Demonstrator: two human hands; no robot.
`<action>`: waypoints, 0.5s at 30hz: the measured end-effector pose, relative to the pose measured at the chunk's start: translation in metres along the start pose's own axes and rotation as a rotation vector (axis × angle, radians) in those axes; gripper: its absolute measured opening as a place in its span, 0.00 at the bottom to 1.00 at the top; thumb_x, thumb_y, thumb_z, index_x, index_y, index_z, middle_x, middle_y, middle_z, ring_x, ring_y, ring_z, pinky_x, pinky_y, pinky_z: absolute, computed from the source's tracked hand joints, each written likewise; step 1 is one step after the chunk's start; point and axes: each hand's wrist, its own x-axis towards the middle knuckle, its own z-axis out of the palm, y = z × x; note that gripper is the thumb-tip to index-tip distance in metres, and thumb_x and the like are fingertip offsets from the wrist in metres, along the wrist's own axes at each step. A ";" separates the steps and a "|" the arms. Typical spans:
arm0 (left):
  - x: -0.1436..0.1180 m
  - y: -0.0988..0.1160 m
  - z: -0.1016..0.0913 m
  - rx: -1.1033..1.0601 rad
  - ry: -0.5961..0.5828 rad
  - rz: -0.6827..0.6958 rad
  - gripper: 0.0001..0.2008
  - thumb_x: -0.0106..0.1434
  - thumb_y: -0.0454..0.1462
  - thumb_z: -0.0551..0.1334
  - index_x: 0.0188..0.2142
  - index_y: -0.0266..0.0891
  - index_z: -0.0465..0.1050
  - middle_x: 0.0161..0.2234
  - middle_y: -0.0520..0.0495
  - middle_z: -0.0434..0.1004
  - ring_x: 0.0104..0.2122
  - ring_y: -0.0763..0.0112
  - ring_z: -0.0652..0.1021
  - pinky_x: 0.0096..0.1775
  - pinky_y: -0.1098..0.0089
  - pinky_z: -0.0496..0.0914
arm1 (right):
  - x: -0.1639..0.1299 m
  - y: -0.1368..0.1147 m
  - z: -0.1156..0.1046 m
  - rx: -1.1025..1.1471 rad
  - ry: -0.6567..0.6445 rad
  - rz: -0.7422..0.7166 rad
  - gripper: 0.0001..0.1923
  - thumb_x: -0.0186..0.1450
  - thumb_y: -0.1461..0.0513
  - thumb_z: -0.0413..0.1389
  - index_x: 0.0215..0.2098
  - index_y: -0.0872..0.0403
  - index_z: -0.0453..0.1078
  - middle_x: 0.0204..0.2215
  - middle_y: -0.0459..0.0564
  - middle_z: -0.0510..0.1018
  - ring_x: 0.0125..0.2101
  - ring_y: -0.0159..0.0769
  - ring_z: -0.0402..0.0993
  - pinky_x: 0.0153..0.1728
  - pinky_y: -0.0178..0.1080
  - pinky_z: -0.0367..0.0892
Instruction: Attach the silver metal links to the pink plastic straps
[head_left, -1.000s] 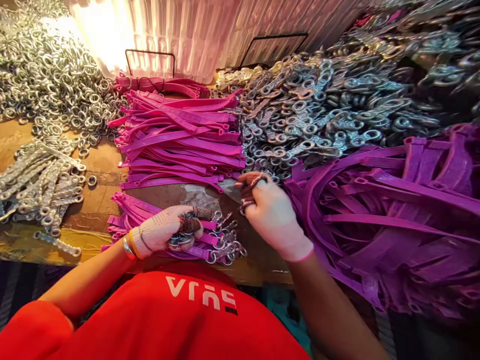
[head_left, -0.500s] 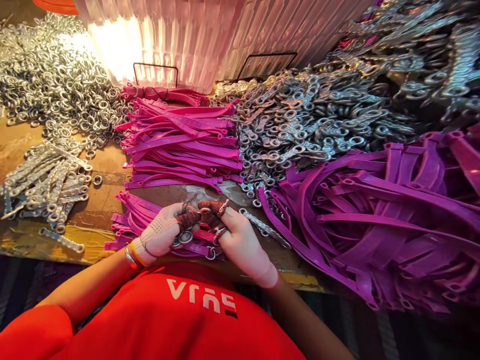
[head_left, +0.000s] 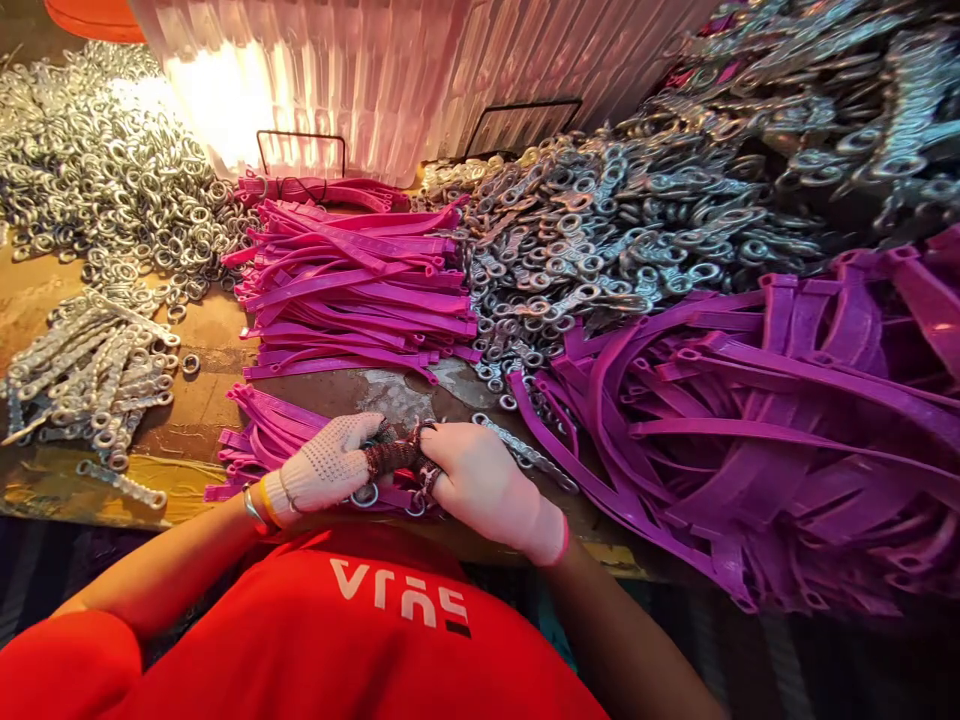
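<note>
My left hand (head_left: 326, 465), in a white dotted glove with dark fingertips, is closed. A metal ring (head_left: 365, 495) shows just under its fingers. My right hand (head_left: 484, 485), in a pale glove with worn dark fingers, is closed against the left fingertips; what it grips is hidden. Below both hands lies a small pile of magenta straps (head_left: 274, 425) with looped ends. Another metal ring (head_left: 416, 503) sits by the right fingers, at the end of these straps. To the right of my right hand lies a ridged metal link bar (head_left: 525, 452).
A stack of magenta straps (head_left: 352, 290) lies ahead. Loose metal rings (head_left: 112, 170) and link bars (head_left: 97, 370) are heaped on the left, more metal links (head_left: 592, 220) on the right. Long purple straps (head_left: 720, 430) spread at the right. Ribbed clear bins (head_left: 322, 70) stand behind.
Both hands have come closer together and slightly lower. My right hand has turned, its back now facing up. The ring under my left fingers has dropped a little with the hand.
</note>
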 end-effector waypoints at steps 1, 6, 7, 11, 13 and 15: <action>0.002 0.001 0.001 -0.017 -0.009 -0.005 0.19 0.60 0.50 0.65 0.29 0.36 0.67 0.21 0.53 0.68 0.17 0.80 0.65 0.18 0.78 0.56 | 0.000 -0.003 -0.001 -0.008 0.005 0.007 0.07 0.59 0.67 0.51 0.24 0.54 0.69 0.23 0.49 0.73 0.24 0.34 0.63 0.28 0.38 0.51; 0.020 -0.014 0.008 -0.461 0.034 -0.019 0.18 0.59 0.49 0.66 0.29 0.39 0.62 0.19 0.58 0.60 0.15 0.82 0.59 0.18 0.78 0.54 | -0.001 -0.013 0.022 -0.122 0.370 0.079 0.08 0.58 0.62 0.52 0.28 0.56 0.73 0.27 0.55 0.76 0.28 0.40 0.68 0.31 0.40 0.56; 0.024 -0.015 0.007 -0.486 0.026 -0.020 0.18 0.60 0.49 0.65 0.29 0.39 0.62 0.19 0.58 0.59 0.15 0.82 0.58 0.18 0.77 0.53 | -0.002 -0.011 0.027 -0.108 0.411 0.092 0.10 0.59 0.63 0.51 0.29 0.57 0.74 0.26 0.55 0.76 0.28 0.40 0.69 0.31 0.40 0.58; 0.042 0.003 0.002 -0.035 0.018 0.075 0.13 0.65 0.45 0.60 0.35 0.37 0.71 0.23 0.53 0.65 0.17 0.79 0.62 0.20 0.76 0.56 | -0.007 0.013 0.033 0.074 0.519 0.237 0.15 0.67 0.61 0.48 0.36 0.56 0.77 0.28 0.54 0.80 0.30 0.41 0.73 0.33 0.39 0.64; 0.054 0.018 0.003 0.421 0.103 0.204 0.08 0.65 0.38 0.59 0.39 0.37 0.75 0.31 0.48 0.72 0.24 0.75 0.69 0.27 0.74 0.62 | -0.008 0.026 0.028 0.148 0.618 0.345 0.16 0.69 0.58 0.48 0.41 0.55 0.77 0.34 0.54 0.81 0.35 0.43 0.75 0.37 0.41 0.67; 0.069 0.029 0.009 0.768 0.206 0.257 0.08 0.64 0.33 0.59 0.41 0.37 0.76 0.38 0.44 0.73 0.31 0.70 0.73 0.33 0.72 0.65 | -0.007 0.033 0.025 0.208 0.665 0.388 0.16 0.69 0.57 0.48 0.44 0.53 0.76 0.39 0.54 0.82 0.39 0.44 0.76 0.41 0.43 0.69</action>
